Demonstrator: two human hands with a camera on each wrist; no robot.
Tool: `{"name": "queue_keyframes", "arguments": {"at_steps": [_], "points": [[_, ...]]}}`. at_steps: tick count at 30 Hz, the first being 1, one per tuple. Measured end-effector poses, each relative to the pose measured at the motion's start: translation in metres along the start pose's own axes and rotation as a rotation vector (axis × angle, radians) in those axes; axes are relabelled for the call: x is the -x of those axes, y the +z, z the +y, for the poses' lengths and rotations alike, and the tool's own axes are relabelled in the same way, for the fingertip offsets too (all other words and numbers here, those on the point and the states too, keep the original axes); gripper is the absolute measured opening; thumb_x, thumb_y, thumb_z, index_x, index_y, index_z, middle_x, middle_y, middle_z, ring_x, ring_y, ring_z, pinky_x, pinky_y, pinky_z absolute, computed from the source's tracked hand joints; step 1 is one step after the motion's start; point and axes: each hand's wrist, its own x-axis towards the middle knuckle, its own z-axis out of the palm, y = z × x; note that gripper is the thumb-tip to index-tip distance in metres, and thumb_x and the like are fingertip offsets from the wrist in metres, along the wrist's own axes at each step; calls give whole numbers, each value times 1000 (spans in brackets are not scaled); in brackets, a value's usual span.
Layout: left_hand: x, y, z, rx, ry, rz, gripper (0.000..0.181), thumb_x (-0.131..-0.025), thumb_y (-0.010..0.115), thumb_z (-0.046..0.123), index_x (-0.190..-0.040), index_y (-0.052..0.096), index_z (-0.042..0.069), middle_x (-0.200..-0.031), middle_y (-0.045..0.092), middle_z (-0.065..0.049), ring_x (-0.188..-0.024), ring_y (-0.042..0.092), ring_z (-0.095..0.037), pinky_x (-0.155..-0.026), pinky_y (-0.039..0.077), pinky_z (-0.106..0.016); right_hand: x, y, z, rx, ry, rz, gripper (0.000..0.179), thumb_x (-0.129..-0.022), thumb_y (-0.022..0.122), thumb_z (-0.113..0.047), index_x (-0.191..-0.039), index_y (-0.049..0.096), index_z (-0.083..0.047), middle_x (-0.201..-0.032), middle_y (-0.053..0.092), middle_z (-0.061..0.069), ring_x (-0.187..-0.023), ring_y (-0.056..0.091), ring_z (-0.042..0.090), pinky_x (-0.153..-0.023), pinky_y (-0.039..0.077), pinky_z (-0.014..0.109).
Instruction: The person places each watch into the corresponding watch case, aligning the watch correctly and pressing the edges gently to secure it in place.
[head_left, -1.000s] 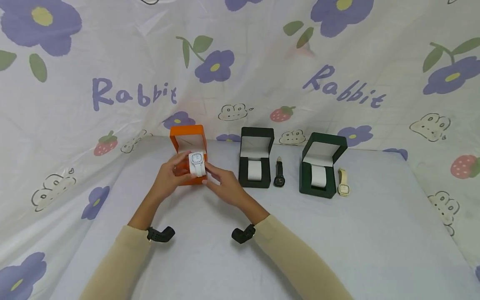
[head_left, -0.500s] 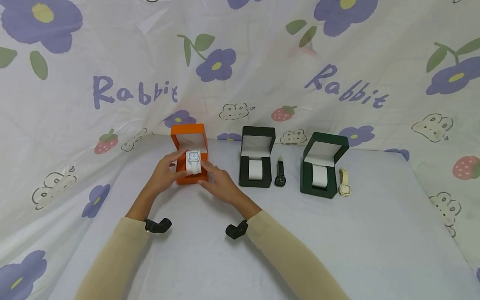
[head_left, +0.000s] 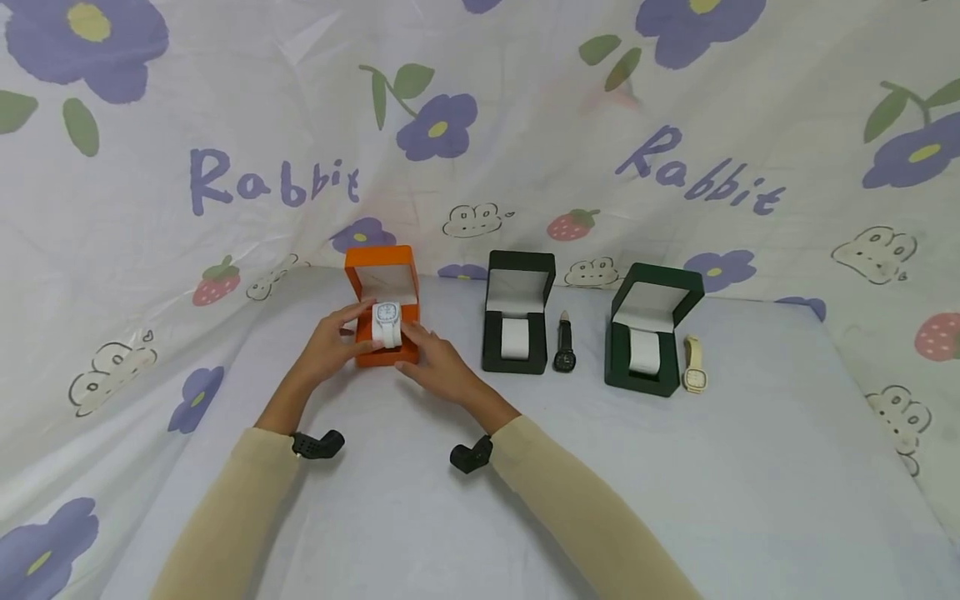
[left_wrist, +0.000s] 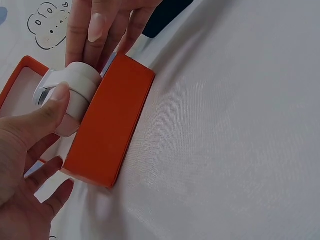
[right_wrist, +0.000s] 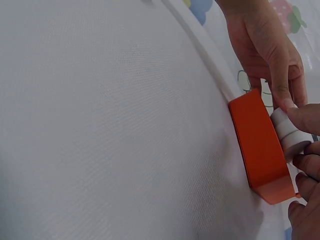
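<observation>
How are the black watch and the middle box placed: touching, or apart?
Apart: the head view shows white cloth between the black watch and the middle box.

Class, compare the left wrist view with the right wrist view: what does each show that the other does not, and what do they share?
Left wrist only: the corner of a dark watch box.
Right wrist only: a strawberry print.
Both: the orange watch box, the white watch (dial unreadable), the left hand, the right hand and white cloth.
</observation>
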Motion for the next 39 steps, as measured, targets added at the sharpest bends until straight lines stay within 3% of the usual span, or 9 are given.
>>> {"name": "queue_keyframes", "arguments": {"at_steps": [10,18,27,33,39], "points": [[-6,-4,-4,21,-15,-32,74,-91,79,20,-155,43,13,-160,37,-15,-145,36,-36,-108,45,-56,-4,-1,-2,30,9,-12,70,-101,66,-25,-159,31,-9,-164,27,16,-152,25,29,-122,26,43],[-5,-4,-3,-12,-32,-58,75,-91,79,17,-156,42,11,-160,38,-14,-144,37,-37,-107,47,-55,-5,1,2,9,31,-23,69,-101,65,-26,-160,31,-10,-166,22,17,-152,23,36,-122,26,48],[-7,-2,-9,-63,-27,-60,74,-90,79,18,-155,44,12,-156,44,-15,-136,42,-37,-104,49,-53,-9,4,5,50,10,-23,70,-100,66,-21,-158,31,-5,-167,22,9,-156,10,21,-125,21,42],[-9,-1,-10,-108,-6,-68,72,-91,79,17,-153,45,9,-156,42,-17,-136,41,-38,-105,48,-54,-10,5,7,66,12,-28,70,-100,66,-21,-158,30,-4,-169,16,8,-156,6,21,-126,17,42],[-12,-1,-10,-150,-24,-89,72,-91,79,18,-153,45,8,-157,39,-16,-139,38,-37,-108,46,-54,-11,6,9,77,25,-35,71,-101,65,-22,-159,28,-5,-169,15,7,-156,5,20,-126,17,41]]}}
